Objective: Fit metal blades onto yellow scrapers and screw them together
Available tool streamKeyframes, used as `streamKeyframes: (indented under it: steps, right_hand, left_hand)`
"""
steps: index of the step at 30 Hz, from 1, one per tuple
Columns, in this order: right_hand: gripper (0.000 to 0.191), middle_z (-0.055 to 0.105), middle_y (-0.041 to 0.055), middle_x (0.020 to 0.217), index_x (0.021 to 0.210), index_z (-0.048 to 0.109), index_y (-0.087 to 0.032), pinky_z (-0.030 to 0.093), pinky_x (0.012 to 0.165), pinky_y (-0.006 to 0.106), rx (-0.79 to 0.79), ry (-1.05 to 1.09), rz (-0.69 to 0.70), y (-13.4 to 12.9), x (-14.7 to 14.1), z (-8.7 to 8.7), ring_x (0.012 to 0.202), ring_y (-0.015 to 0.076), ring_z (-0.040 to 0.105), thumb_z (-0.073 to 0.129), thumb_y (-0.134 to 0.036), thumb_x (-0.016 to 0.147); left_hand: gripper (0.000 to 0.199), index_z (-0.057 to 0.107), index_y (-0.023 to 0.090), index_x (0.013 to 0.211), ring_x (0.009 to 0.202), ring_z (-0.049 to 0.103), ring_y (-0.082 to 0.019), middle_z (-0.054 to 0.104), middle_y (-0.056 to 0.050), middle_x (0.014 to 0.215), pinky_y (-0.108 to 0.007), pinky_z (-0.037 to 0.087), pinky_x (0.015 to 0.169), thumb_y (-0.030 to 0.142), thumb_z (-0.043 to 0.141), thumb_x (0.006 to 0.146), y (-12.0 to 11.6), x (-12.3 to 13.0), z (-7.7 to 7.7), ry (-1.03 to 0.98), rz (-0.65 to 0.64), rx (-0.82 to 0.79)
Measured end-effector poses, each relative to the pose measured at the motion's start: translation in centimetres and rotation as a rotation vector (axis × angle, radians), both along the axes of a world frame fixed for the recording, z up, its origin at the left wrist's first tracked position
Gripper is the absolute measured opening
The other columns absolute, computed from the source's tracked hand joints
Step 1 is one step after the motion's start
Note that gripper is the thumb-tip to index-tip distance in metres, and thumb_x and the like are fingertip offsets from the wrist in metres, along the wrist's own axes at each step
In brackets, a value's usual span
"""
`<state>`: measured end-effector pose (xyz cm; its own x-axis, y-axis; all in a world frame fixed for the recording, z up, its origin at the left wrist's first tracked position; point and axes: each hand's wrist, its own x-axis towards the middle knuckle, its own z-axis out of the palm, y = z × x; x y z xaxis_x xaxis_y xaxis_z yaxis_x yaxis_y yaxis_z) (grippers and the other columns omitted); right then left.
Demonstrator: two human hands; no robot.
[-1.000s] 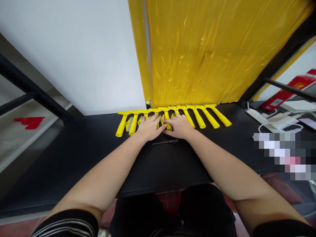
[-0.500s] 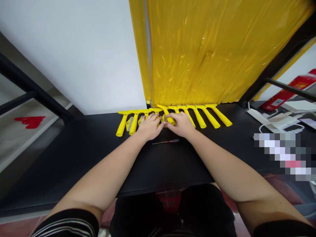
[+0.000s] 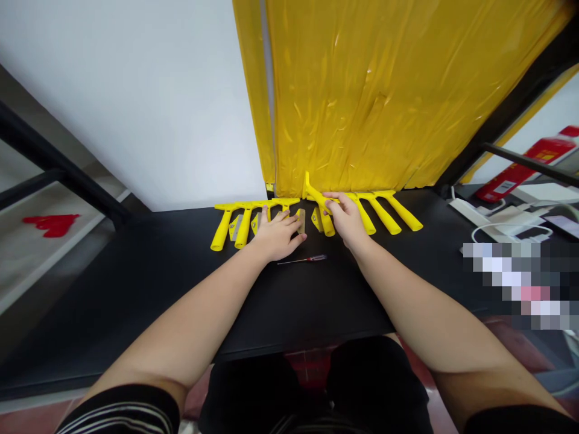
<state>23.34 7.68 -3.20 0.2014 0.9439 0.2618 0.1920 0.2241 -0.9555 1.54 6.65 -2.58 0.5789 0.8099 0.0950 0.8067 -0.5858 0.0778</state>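
Two bare hands at a row of yellow T-handled scrapers on a black tabletop.
Nearest, a thin screwdriver lies just below the hands. The left hand rests palm-down with fingers spread, just beside a small tan blade. The right hand has its fingers close together, clamped on the crossbar of a tilted scraper, whose end tips up out of the row against yellow plastic sheeting. Beyond the tabletop's left part stands a white wall; off to the right lies a white power strip.
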Motion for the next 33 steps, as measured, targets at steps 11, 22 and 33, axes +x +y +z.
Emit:
streamKeyframes:
  steps: [11, 22, 33]
  right_hand:
    - [0.032, 0.068, 0.0008, 0.081, 0.111, 0.073, -0.025, 0.056, 0.086, 0.041, 0.076, -0.005, -0.018, -0.3, 0.6, 1.0, 0.086, 0.0243, 0.07, 0.063, -0.045, 0.088]
    - [0.03, 0.064, -0.0011, 0.081, 0.109, 0.072, -0.025, 0.054, 0.079, 0.037, 0.14, 0.07, 0.001, -0.2, 1.3, 1.1, 0.077, 0.0199, 0.066, 0.065, -0.045, 0.088]
    - [0.031, 0.077, 0.0062, 0.117, 0.127, 0.07, -0.027, 0.051, 0.095, 0.046, 0.536, -0.497, 0.339, -3.8, -0.1, 2.3, 0.097, 0.0254, 0.066, 0.066, -0.034, 0.096]
  left_hand:
    - [0.061, 0.061, 0.03, 0.15, 0.159, 0.037, -0.037, 0.066, -0.007, 0.152, -0.073, -0.012, 0.13, 0.065, 0.038, 0.106, -0.6, 0.2, 0.6, 0.01, 0.013, 0.037]
    - [0.065, 0.06, 0.019, 0.151, 0.163, 0.031, -0.036, 0.052, -0.014, 0.165, -0.068, -0.02, 0.129, 0.063, 0.045, 0.105, -0.9, 0.6, 0.6, -0.049, 0.022, 0.048]
    - [0.055, 0.067, 0.017, 0.124, 0.132, 0.067, -0.031, 0.075, -0.017, 0.129, -0.049, 0.048, 0.116, 0.065, 0.059, 0.1, -1.6, 1.4, 3.5, -1.458, 0.167, -0.744]
